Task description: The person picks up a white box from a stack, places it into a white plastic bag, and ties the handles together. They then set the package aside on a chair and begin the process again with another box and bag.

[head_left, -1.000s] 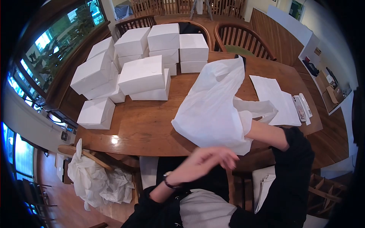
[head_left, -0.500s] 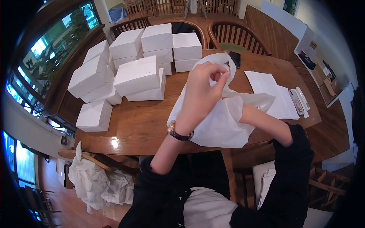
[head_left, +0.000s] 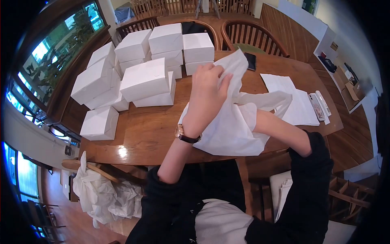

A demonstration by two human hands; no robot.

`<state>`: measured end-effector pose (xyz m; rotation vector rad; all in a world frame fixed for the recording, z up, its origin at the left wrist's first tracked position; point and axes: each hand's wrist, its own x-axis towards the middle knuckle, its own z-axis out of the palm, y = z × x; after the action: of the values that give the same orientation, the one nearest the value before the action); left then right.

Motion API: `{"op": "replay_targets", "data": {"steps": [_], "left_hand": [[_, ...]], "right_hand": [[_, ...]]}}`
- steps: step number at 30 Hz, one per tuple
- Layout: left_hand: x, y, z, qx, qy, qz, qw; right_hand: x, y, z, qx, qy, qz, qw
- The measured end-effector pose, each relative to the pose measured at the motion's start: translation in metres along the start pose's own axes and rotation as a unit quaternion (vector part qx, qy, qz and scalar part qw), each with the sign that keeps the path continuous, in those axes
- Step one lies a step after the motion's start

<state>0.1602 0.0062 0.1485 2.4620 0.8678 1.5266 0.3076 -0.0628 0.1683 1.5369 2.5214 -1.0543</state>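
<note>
A white plastic bag point(head_left: 231, 130) lies on the wooden table point(head_left: 150, 130) in front of me. My left hand point(head_left: 207, 91), with a watch at the wrist, pinches one of the bag's handles and lifts it above the table. My right hand is hidden inside the bag; only its forearm point(head_left: 280, 132) shows, reaching in from the right. The bag's other handle point(head_left: 272, 99) stretches to the right.
Several white boxes point(head_left: 146, 79) are stacked at the back left of the table. Flat white sheets point(head_left: 292, 101), a phone and a remote point(head_left: 319, 107) lie at the right. A dark phone point(head_left: 252, 61) sits behind the bag. Chairs stand beyond the table; crumpled white bags point(head_left: 101, 195) lie below left.
My left hand rose from below the table edge to the bag, took hold of a handle and lifted it. The right arm stayed inside the bag.
</note>
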Motion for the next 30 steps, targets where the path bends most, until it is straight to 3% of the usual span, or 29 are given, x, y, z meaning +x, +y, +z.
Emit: {"op": "replay_targets", "data": {"steps": [3,7,10,11,13,16,21,25,28,30], "left_hand": [[0.007,0.003,-0.007,-0.149,0.04,-0.04,0.987],[0.017,0.004,-0.032,-0.333,0.008,-0.095,0.938],[0.019,0.014,-0.048,-0.487,0.008,-0.142,0.862],[0.019,0.01,-0.053,-0.512,0.003,-0.116,0.851],[0.02,0.006,-0.064,-0.529,-0.003,-0.105,0.842],[0.017,-0.001,-0.074,-0.524,-0.034,-0.108,0.844],[-0.002,-0.021,-0.097,-0.504,-0.087,-0.182,0.84],[-0.011,-0.042,-0.116,-0.605,-0.14,-0.166,0.766],[-0.002,-0.043,-0.126,-0.525,-0.259,-0.208,0.783],[0.002,-0.056,-0.125,-0.438,-0.314,-0.18,0.823]], "right_hand": [[-0.002,0.002,0.003,-0.014,0.014,-0.019,1.0],[-0.005,0.0,-0.006,-0.069,0.001,0.007,0.998],[0.0,0.048,0.01,-0.042,0.129,-0.063,0.989],[-0.001,0.053,0.008,-0.033,0.123,-0.029,0.991],[-0.007,0.047,-0.003,-0.016,0.11,0.04,0.993],[-0.007,0.023,-0.008,-0.106,0.031,0.151,0.982],[0.005,0.015,-0.003,-0.079,0.0,0.178,0.981],[0.003,0.001,-0.011,-0.067,-0.019,0.129,0.989],[0.003,-0.007,-0.015,-0.105,-0.03,0.143,0.984],[-0.002,-0.025,-0.018,-0.105,-0.018,0.171,0.979]]}}
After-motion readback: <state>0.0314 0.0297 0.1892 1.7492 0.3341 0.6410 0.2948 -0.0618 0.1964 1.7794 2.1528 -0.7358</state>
